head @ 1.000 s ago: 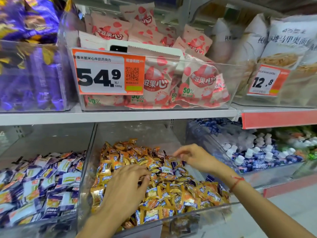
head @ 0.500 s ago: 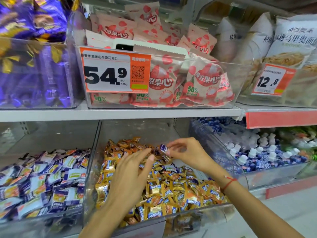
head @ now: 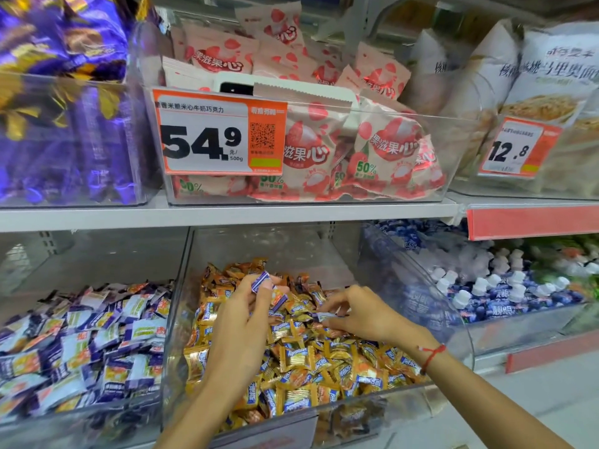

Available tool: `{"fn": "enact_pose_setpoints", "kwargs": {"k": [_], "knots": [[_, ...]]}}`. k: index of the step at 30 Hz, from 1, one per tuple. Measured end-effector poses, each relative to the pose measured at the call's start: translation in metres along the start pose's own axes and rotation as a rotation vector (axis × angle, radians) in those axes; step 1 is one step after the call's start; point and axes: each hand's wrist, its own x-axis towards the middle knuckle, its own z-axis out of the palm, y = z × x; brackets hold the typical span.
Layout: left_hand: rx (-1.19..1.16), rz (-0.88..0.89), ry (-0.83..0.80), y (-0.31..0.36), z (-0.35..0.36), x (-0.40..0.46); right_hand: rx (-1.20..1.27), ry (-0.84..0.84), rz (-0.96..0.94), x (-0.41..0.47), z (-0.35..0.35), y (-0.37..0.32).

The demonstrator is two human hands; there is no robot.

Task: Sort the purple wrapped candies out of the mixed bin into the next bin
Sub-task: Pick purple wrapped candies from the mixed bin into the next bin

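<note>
A clear plastic mixed bin (head: pixel 181 319) on the lower shelf was seen heaped with crinkled gold foil candies (head: pixel 296 356), its front lip low and its back half bare, leaving open room above the pile. The left hand (head: pixel 241 328) was raised over the heap, a purple wrapped candy (head: pixel 260 280) pinched between its thumb and fingertips; the small rectangular, glossy packet was held tilted, its long axis running from lower left to upper right. A second purple packet (head: pixel 279 300) was seen just beneath that hand, though whether it was gripped could not be told. The right hand (head: pixel 363 314), a red string (head: pixel 432 355) tied at its wrist, was lowered onto the pile with fingers curled, pinching a small pale-edged wrapper (head: pixel 325 316) lying nearly flat. The next bin (head: pixel 81 419), immediately to the left and sharing the transparent wall, was filled with purple-and-white wrapped candies (head: pixel 81 348). Pink pouches (head: pixel 382 150) were stacked behind an orange price tag (head: pixel 218 132) on the shelf (head: pixel 227 213) above.
</note>
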Motion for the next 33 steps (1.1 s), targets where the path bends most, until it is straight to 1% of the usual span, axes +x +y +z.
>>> {"fn": "enact_pose_setpoints", "kwargs": {"k": [2,3,4,5,6,7,10,11,12,14,15,16,17,19,20,21,23,25,26,30,33], "knots": [[-0.037,-0.049,0.005,-0.001,0.001,0.003,0.098,0.085,0.005,-0.004,-0.006,-0.001],[-0.051,-0.068,-0.004,0.000,0.002,0.004,0.213,0.139,-0.003,-0.008,-0.010,-0.004],[-0.051,-0.079,-0.022,-0.001,0.002,0.005,0.384,0.183,-0.027,-0.013,-0.014,-0.010],[-0.042,-0.090,-0.040,-0.003,0.004,0.006,0.576,0.208,-0.070,-0.019,-0.017,-0.020],[-0.041,-0.105,-0.061,-0.004,0.005,0.007,0.714,0.224,-0.124,-0.024,-0.018,-0.033],[-0.053,-0.123,-0.080,-0.004,0.006,0.007,0.762,0.250,-0.179,-0.028,-0.017,-0.044],[-0.144,-0.183,-0.140,-0.001,0.007,0.006,0.615,0.385,-0.285,-0.031,-0.001,-0.068],[-0.151,-0.176,-0.160,0.000,0.006,0.005,0.582,0.413,-0.301,-0.032,0.003,-0.072],[-0.131,-0.155,-0.164,-0.001,0.006,0.004,0.583,0.404,-0.311,-0.032,0.004,-0.074],[-0.094,-0.108,-0.113,-0.002,0.005,0.003,0.673,0.252,-0.299,-0.032,-0.005,-0.069],[-0.098,-0.090,-0.068,-0.003,0.004,0.003,0.729,0.188,-0.267,-0.028,-0.012,-0.064],[-0.112,-0.083,-0.025,-0.003,0.003,0.004,0.751,0.188,-0.210,-0.020,-0.019,-0.053],[-0.128,-0.084,0.012,-0.003,0.002,0.004,0.737,0.236,-0.127,-0.007,-0.024,-0.039],[-0.140,-0.083,0.057,-0.001,0.001,0.004,0.621,0.337,0.076,0.025,-0.027,-0.005],[-0.141,-0.082,0.068,-0.001,0.001,0.005,0.530,0.319,0.147,0.039,-0.024,0.009],[-0.144,-0.080,0.073,-0.001,0.001,0.005,0.433,0.251,0.191,0.052,-0.019,0.018],[-0.150,-0.079,0.077,-0.002,0.002,0.005,0.276,0.098,0.230,0.074,-0.005,0.024],[-0.141,-0.079,0.074,-0.002,0.002,0.005,0.218,0.001,0.266,0.090,0.011,0.016],[-0.134,-0.077,0.071,-0.002,0.002,0.006,0.214,-0.022,0.289,0.097,0.019,0.011],[-0.120,-0.067,0.058,0.001,0.003,0.006,0.163,0.022,0.316,0.114,0.035,0.003],[-0.088,-0.092,0.034,-0.002,0.003,0.006,0.144,0.034,0.221,0.099,0.019,0.002]]}}
